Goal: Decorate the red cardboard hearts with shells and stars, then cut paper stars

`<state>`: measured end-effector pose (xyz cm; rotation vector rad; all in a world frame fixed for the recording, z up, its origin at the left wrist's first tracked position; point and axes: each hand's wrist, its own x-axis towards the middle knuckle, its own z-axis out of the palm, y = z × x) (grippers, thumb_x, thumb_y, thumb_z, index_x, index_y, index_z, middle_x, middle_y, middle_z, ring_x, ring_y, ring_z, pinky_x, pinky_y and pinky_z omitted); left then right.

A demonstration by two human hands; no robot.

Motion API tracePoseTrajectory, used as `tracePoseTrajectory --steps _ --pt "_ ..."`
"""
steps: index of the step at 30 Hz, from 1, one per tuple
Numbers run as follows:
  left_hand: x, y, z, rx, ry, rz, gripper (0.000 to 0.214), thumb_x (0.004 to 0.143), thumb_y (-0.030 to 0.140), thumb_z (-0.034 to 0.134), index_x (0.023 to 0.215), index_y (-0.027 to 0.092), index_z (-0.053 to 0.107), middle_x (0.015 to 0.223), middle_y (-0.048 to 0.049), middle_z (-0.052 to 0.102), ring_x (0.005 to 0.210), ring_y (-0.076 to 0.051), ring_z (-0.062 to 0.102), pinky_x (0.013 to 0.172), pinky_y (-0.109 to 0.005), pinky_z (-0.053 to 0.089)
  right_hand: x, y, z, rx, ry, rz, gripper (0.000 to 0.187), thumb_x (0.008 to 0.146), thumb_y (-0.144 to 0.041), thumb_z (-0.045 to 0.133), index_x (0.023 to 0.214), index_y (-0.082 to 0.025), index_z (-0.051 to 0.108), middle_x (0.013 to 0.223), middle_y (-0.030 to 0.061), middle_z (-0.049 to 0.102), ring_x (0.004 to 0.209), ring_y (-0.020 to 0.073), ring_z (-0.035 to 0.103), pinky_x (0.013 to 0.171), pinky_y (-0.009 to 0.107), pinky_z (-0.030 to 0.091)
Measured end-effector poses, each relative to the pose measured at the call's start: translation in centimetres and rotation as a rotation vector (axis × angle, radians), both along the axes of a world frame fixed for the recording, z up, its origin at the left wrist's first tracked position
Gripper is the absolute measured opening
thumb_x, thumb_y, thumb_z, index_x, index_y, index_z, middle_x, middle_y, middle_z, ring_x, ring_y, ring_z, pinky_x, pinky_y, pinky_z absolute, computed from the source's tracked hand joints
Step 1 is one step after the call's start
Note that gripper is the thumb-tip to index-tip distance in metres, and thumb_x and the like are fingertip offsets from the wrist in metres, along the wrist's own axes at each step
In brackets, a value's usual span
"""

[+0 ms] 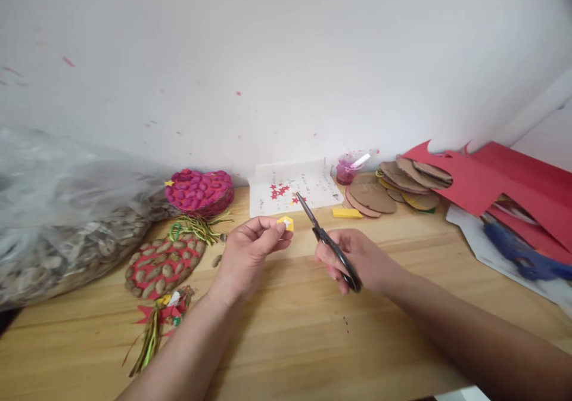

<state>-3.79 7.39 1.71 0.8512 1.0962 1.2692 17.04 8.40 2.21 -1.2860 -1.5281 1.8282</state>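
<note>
Between thumb and fingers, my left hand point(254, 243) pinches a small piece of yellow paper point(288, 222) with a pale mark on it. My right hand point(353, 258) grips black-handled scissors point(320, 232), their blades together and pointing up and away to the left. The scissors are apart from the yellow paper. Behind the hands, a white sheet with writing point(263, 177) bears several small red stars point(280, 190). Right of the sheet lies a yellow folded strip point(347, 213).
At left are a clear bag of peanuts point(53, 252), a pink heap-like craft point(199, 191), and a red disc covered with peanuts point(163, 266). Cardboard discs point(370, 197), a pink-stained cup point(346, 170) and red paper point(527, 180) stand at right. A wall rises behind the wooden table point(304, 341).
</note>
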Motion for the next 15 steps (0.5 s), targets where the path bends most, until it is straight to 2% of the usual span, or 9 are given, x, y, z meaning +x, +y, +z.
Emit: tracePoseTrajectory --steps 3,6,11,15 --pt "0.1 0.0 0.2 0.038 -0.108 0.141 0.025 0.069 0.035 0.084 0.076 0.016 0.069 0.081 -0.0007 0.071 0.081 -0.014 0.067 0.083 -0.029 0.055 -0.3 -0.8 -0.4 0.036 0.037 0.030 0.036 0.079 -0.045 0.072 0.070 -0.020 0.049 0.058 -0.0051 0.053 0.039 0.0084 0.051 0.037 0.019 0.038" --pt "0.3 0.0 0.4 0.043 -0.169 0.210 0.028 0.066 0.036 0.085 0.077 0.017 0.068 0.085 -0.0012 0.070 0.085 -0.015 0.067 0.083 -0.030 0.055 -0.5 -1.6 -0.8 0.112 0.050 0.082 0.034 0.082 -0.047 0.069 0.076 -0.019 0.052 0.061 -0.0054 0.050 0.044 0.0085 0.049 0.043 0.021 0.040" --pt "0.8 -0.3 0.7 0.015 -0.225 0.238 0.032 0.063 0.036 0.088 0.076 0.016 0.067 0.081 -0.0009 0.070 0.081 -0.013 0.066 0.081 -0.028 0.055 -0.9 -2.4 -1.1 0.115 -0.057 0.076 0.031 0.080 -0.043 0.074 0.077 -0.020 0.053 0.061 -0.0061 0.046 0.048 0.0104 0.047 0.045 0.023 0.037" --pt "1.1 -0.5 0.4 -0.004 -0.251 0.226 0.028 0.067 0.034 0.086 0.077 0.016 0.068 0.080 -0.0003 0.069 0.079 -0.011 0.065 0.079 -0.024 0.054 -1.4 -2.6 -1.1 0.089 -0.070 0.085 0.033 0.078 -0.043 0.076 0.076 -0.020 0.052 0.058 -0.0069 0.046 0.048 0.0101 0.044 0.046 0.023 0.033"
